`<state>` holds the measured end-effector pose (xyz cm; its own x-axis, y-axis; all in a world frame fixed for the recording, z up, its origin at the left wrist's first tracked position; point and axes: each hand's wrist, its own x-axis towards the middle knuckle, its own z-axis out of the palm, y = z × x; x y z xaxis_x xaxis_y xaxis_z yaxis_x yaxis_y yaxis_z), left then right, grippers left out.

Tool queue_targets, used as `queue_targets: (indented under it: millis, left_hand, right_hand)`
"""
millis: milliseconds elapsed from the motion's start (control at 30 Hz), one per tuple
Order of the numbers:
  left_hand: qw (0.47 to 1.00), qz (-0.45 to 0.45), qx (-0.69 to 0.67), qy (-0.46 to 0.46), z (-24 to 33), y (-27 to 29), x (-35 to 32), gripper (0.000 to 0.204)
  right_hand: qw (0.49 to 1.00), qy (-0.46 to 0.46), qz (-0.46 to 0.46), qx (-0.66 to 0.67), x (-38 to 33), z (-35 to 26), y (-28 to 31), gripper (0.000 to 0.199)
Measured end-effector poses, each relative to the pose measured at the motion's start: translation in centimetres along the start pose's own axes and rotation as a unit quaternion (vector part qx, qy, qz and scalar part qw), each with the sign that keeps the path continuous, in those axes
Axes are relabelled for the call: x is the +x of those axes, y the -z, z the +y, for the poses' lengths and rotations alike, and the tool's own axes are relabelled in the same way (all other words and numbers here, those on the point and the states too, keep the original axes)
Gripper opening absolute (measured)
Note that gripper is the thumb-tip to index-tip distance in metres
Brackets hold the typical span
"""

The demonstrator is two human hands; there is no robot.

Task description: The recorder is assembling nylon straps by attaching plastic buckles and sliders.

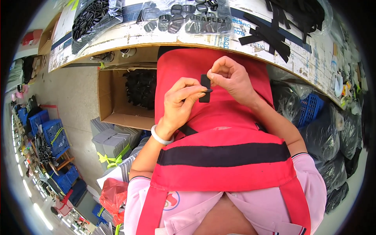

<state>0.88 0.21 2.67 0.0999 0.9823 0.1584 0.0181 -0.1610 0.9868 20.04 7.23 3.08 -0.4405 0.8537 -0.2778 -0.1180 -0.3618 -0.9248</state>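
Observation:
Above my lap, my left hand [183,98] pinches a small black buckle [208,90] between thumb and fingertips. A short black webbing strap [205,97] runs up and down at the buckle; whether it is fully threaded through is too small to tell. At the strap's upper end, my right hand [232,77] is closed with thumb and forefinger pinched on it. Both hands are over the red apron [180,66]. On the table ahead lie loose black buckles [176,23] on a clear plastic bag and a spread of black webbing straps [270,37].
A worn white table [137,41] curves across ahead. Under it at left stands a cardboard box [127,119] holding many black pieces. Grey bundles [111,141] and a red plastic bag [113,196] are at left. Black plastic bags [321,129] and a blue crate [310,109] crowd the right.

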Motion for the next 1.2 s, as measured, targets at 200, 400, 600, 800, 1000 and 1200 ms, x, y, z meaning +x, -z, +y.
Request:
queue_targets:
  millis: [200,400,600,800,1000,1200]
  left_hand:
    - [0.981,-0.052,0.161,0.096,4.5,5.5,-2.3,0.016]
    - [0.899,0.388,-0.022,0.201,-1.5,15.9,-9.0,0.022]
    - [0.843,0.291,-0.361,0.273,-6.3,11.1,-7.0,0.037]
    - [0.909,0.148,-0.244,0.304,-3.1,3.3,-1.3,0.028]
    - [0.923,0.094,-0.209,0.310,-2.4,1.4,1.2,0.014]
    - [0.901,0.093,-0.288,0.311,-2.7,1.0,1.8,0.012]
  right_hand:
    - [0.990,-0.075,-0.118,0.018,0.1,2.5,-1.0,0.015]
    - [0.885,0.186,0.142,-0.403,2.4,-2.4,5.1,0.014]
    - [0.698,0.231,0.308,-0.605,6.6,-5.1,15.9,0.023]
    - [0.716,0.210,0.168,-0.644,10.6,-6.4,16.8,0.019]
    - [0.706,0.349,0.186,-0.588,9.8,-8.6,12.7,0.008]
    - [0.859,0.272,0.006,-0.434,4.1,-7.0,2.7,0.016]
